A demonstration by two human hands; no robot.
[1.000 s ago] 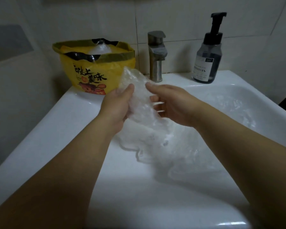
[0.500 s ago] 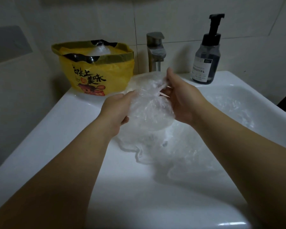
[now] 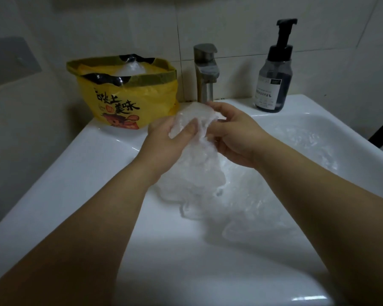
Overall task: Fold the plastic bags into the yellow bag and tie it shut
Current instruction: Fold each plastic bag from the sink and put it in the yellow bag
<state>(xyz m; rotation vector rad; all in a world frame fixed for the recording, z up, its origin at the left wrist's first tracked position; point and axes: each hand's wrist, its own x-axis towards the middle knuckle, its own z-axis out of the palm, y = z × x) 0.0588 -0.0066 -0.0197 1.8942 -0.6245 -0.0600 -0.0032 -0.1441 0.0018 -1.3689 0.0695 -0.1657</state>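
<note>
The yellow bag (image 3: pixel 128 100) stands open at the back left of the sink (image 3: pixel 71 173) rim, with clear plastic inside. Just right of it, the left hand (image 3: pixel 164 143) curls round a crumpled clear plastic bag (image 3: pixel 199 166), thumb pressed across its bunched top. The right hand (image 3: pixel 237 135) pinches that top from the opposite side. The bag's tail hangs into the basin.
</note>
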